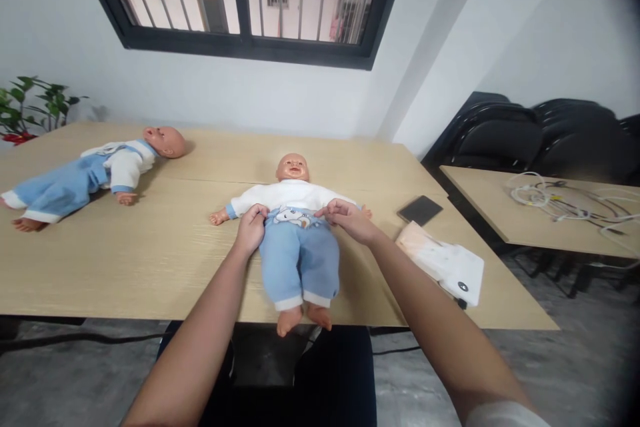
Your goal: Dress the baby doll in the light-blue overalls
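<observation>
A baby doll (293, 195) lies on its back on the table, head toward the wall and bare feet over the front edge. It wears a white top with blue cuffs and light-blue trousers (283, 260) with a white cartoon animal on the front. At the waist's left side, my left hand (251, 230) is closed with its fingertips gripping the fabric. My right hand (349, 219) pinches the waist at the other side, thumb and forefinger together. The doll's arms are spread outward, its right-side hand partly behind mine.
Another similarly dressed doll (75, 184) lies at the table's (150, 274) left. To the right are a dark flat rectangular object (420, 210) and a white device (463, 274) beside white packaging (423, 247). Coiled cables (537, 195) lie on a second table; black chairs (495, 134) stand behind.
</observation>
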A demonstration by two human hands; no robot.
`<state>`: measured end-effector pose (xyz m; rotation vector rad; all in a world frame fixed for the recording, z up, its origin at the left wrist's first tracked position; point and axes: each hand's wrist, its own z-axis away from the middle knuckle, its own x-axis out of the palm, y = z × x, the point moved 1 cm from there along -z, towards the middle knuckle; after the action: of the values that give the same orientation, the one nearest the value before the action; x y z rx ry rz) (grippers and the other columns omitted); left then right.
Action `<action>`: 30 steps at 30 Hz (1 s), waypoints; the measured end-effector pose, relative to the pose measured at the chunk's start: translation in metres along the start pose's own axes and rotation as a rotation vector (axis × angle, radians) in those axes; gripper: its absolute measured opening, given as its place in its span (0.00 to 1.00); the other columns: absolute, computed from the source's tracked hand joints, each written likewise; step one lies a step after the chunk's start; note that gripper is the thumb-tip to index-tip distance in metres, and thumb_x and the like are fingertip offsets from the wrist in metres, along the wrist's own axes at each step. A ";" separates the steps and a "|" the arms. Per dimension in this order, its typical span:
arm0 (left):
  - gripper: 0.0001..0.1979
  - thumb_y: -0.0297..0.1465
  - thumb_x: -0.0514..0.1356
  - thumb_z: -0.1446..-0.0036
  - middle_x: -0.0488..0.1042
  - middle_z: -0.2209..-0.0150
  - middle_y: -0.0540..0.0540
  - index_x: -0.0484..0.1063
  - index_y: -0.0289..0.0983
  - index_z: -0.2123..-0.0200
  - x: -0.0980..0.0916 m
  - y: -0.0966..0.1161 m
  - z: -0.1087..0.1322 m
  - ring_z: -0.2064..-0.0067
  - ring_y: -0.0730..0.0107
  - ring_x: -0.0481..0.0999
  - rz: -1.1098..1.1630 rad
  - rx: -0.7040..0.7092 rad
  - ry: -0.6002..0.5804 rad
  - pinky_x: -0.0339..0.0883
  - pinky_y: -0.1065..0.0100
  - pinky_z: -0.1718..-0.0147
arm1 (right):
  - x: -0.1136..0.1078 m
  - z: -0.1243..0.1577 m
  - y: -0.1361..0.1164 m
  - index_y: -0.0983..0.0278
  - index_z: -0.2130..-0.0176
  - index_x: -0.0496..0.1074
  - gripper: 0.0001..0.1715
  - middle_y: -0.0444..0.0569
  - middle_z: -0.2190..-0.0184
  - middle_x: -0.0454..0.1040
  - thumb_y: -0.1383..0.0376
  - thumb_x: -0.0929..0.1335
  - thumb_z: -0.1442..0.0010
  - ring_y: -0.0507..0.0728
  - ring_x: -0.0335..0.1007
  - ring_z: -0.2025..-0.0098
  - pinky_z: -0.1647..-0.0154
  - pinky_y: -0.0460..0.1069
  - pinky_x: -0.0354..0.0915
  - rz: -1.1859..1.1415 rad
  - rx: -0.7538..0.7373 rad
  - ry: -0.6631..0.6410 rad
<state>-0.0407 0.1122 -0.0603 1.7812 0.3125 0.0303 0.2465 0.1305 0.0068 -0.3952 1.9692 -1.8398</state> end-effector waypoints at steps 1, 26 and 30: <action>0.04 0.32 0.53 0.46 0.73 0.67 0.49 0.64 0.41 0.72 -0.001 -0.002 0.000 0.61 0.63 0.70 -0.001 -0.008 0.002 0.64 0.65 0.58 | 0.000 0.000 0.000 0.59 0.62 0.66 0.11 0.52 0.54 0.81 0.59 0.70 0.43 0.51 0.67 0.73 0.70 0.48 0.63 0.013 0.046 -0.014; 0.10 0.42 0.62 0.36 0.78 0.60 0.41 0.77 0.43 0.62 0.011 0.034 0.012 0.52 0.52 0.73 -0.394 0.441 -0.295 0.63 0.52 0.45 | 0.024 -0.019 -0.014 0.61 0.60 0.74 0.10 0.51 0.61 0.77 0.63 0.64 0.38 0.59 0.71 0.60 0.58 0.52 0.65 0.576 -0.343 0.319; 0.12 0.39 0.55 0.32 0.76 0.64 0.42 0.73 0.42 0.67 0.009 0.027 0.011 0.55 0.54 0.72 -0.293 0.408 -0.254 0.65 0.55 0.49 | 0.026 -0.023 -0.005 0.59 0.64 0.67 0.10 0.41 0.75 0.65 0.56 0.62 0.37 0.53 0.59 0.74 0.70 0.48 0.58 0.314 -0.117 0.314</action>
<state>-0.0243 0.0983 -0.0383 2.0949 0.4130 -0.4963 0.2125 0.1382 0.0104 0.1761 2.2005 -1.6679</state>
